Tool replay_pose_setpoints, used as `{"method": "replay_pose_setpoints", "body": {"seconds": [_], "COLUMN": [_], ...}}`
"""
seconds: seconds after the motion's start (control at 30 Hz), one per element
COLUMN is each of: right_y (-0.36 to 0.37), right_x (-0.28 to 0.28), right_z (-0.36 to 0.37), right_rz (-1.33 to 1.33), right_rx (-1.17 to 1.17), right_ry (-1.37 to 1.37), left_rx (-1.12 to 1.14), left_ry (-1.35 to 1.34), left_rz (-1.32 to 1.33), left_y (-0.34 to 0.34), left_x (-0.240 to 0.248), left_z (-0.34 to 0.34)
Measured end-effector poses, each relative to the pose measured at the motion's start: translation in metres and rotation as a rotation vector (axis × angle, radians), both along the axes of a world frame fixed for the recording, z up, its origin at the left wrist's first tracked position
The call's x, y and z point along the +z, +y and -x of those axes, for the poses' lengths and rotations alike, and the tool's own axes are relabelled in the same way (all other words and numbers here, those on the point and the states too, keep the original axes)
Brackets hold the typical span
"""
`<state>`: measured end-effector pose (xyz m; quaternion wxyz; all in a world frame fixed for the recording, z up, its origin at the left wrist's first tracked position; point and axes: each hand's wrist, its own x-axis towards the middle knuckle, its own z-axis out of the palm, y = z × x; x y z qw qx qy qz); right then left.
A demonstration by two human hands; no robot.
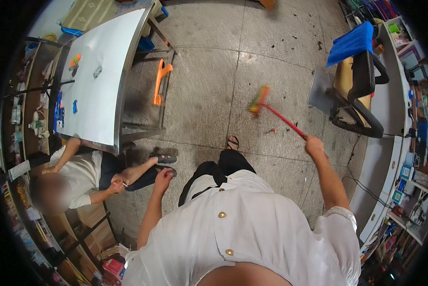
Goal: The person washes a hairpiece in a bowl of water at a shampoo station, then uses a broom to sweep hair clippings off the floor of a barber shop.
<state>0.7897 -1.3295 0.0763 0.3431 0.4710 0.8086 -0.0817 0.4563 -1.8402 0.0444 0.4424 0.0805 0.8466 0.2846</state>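
Note:
My right hand (314,144) is closed around the end of the red handle of a broom (288,119). The broom's orange and yellow-green head (259,101) rests at or just over the floor (204,86) ahead of me, blurred by motion. On my left side, my left hand (163,178) hangs beside my leg with its fingers loosely bent and apart, and nothing shows in it. Small dark bits of litter (320,45) lie scattered on the floor beyond the broom. A small orange-red scrap (274,130) lies near the handle.
At left stands a white-topped table (104,62) with small toys on it and an orange plastic piece (159,82) at its side. A seated person (80,176) stretches their legs toward me. To the right are a black-framed chair (361,90) with a blue cloth, floor cables (354,162) and loaded shelves.

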Motion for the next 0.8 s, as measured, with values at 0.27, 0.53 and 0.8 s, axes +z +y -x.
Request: {"method": "replay_pose_setpoints", "body": {"seconds": [0.27, 0.53, 0.8], "right_y": [0.047, -0.011, 0.080], "right_x": [0.029, -0.048, -0.046], "right_z": [0.035, 0.257, 0.278], "right_rz": [-0.064, 0.211, 0.270], "right_rx": [0.043, 0.173, 0.123], "right_ry": [0.187, 0.484, 0.328], "left_rx": [-0.179, -0.259, 0.110], "left_ry": [-0.039, -0.057, -0.174], "left_rz": [-0.006, -0.012, -0.022], "left_y": [0.087, 0.099, 0.153], "left_x": [-0.007, -0.049, -0.045], "left_z": [0.029, 0.094, 0.199]}}
